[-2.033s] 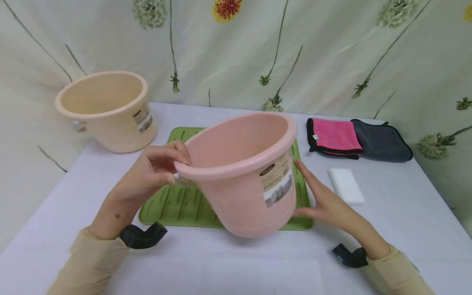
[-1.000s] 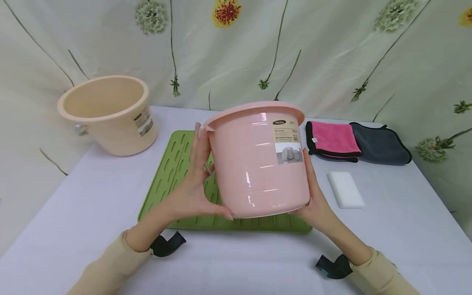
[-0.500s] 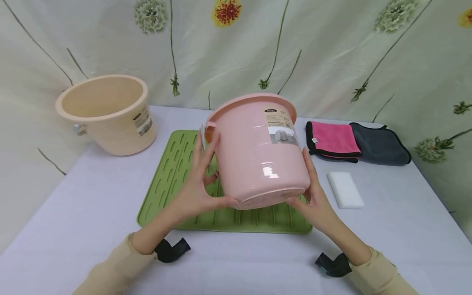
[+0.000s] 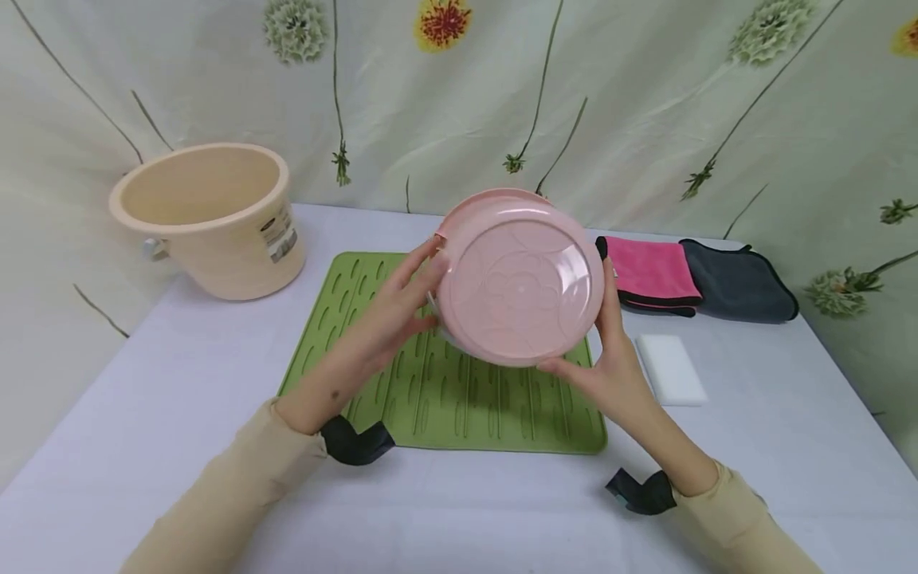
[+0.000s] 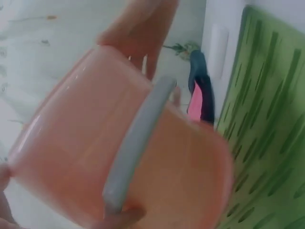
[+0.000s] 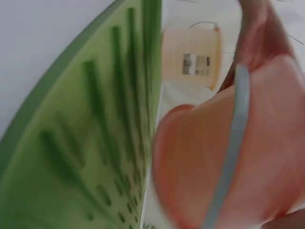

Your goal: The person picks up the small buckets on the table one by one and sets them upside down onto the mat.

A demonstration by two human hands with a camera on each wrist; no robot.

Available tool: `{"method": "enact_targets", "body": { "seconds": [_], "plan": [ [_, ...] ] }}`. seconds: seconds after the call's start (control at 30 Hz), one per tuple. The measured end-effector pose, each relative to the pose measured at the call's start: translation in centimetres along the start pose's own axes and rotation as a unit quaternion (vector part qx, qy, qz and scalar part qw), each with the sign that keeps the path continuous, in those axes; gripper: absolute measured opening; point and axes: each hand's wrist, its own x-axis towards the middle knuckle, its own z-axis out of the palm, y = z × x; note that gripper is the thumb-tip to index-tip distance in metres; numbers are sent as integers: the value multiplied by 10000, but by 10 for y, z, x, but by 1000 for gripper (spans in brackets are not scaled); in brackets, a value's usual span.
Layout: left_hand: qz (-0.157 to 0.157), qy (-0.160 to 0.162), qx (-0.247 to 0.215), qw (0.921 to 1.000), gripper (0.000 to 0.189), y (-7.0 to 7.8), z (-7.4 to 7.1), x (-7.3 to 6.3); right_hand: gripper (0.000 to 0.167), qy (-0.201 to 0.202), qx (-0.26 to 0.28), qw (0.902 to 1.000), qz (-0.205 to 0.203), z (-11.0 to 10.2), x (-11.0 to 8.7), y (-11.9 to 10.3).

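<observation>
- A pale floral backdrop (image 4: pixel 459 119) hangs behind everything, printed with seed heads, thin stems and one orange-yellow bloom.
- The table (image 4: pixel 473 518) wears a plain white cover.
- The green mat (image 4: pixel 445 418), marked with rows of slots and grooves, lies flat in the middle of the table.
- The pink bucket (image 4: pixel 519 279) is up in the air over the mat, tipped so that its round base faces the person and its mouth turns down and away. A flower pattern shows on the base, with a bright glint at one side.
- The cream bucket (image 4: pixel 229 259) stands upright at the far left of the table, mouth up, a label on its side.
- A pink cloth (image 4: pixel 656 267) with black edging and a dark grey cloth (image 4: pixel 739 279) lie side by side at the far right, touching.
- The left hand (image 4: pixel 393 311) holds the pink bucket by its left side, fingers spread against the wall.
- The right hand (image 4: pixel 613 359) grips the opposite side, thumb at the base's lower edge and fingers up along the wall.
- A white block (image 4: pixel 672 371) lies flat just beside the right hand, nearer than the cloths.
- The grey handle (image 5: pixel 138 143) crosses the pink bucket's side.
</observation>
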Motion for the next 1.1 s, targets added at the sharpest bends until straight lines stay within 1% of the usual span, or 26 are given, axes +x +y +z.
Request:
{"method": "enact_targets", "body": {
  "seconds": [0.1, 0.13, 0.2, 0.27, 0.3, 0.33, 0.43, 0.57, 0.63, 0.7, 0.77, 0.9, 1.03, 1.1],
  "plan": [
    [-476, -192, 122, 9986, 65, 1, 0, 15, 105, -11, 66, 9977, 681, -2, 13, 0],
    [-612, -286, 173, 9976, 66, -1, 1, 19, 101, -45, 115, 9964, 843, -4, 17, 1],
    [-890, -441, 228, 9948, 68, -5, 3, 25, 95, -129, 216, 9938, 1081, -8, 24, 4],
    [-1124, -483, 184, 9923, 71, -9, 5, 29, 89, -200, 451, 9915, 1205, -12, 32, 9],
    [-1191, -486, 140, 9916, 72, -11, 5, 31, 87, -232, 578, 9903, 1241, -13, 35, 11],
    [-1216, -497, 99, 9913, 72, -12, 6, 33, 84, -254, 715, 9891, 1262, -14, 38, 14],
    [-1204, -323, 38, 9922, 73, -14, 5, 38, 79, -295, 1112, 9840, 1360, -14, 44, 21],
    [-1191, -176, -47, 9927, 74, -16, 0, 44, 75, -248, 1307, 9786, 1567, -11, 48, 31],
    [-1254, -229, -116, 9918, 71, -18, -3, 46, 74, -249, 1345, 9757, 1709, -11, 49, 35],
    [-1335, -369, -112, 9903, 68, -21, -6, 46, 72, -302, 1372, 9723, 1868, -12, 50, 39],
    [-1404, -521, 9, 9887, 66, -25, -10, 45, 72, -376, 1363, 9692, 2015, -13, 48, 41],
    [-1345, -997, 486, 9847, 63, -33, -21, 37, 74, -559, 1103, 9645, 2334, -21, 41, 43],
    [-1163, -1474, 851, 9785, 61, -37, -41, 24, 74, -775, 818, 9570, 2673, -32, 24, 41],
    [-1075, -1573, 957, 9770, 59, -34, -55, 15, 72, -906, 804, 9514, 2830, -37, 11, 39]
  ]
}}
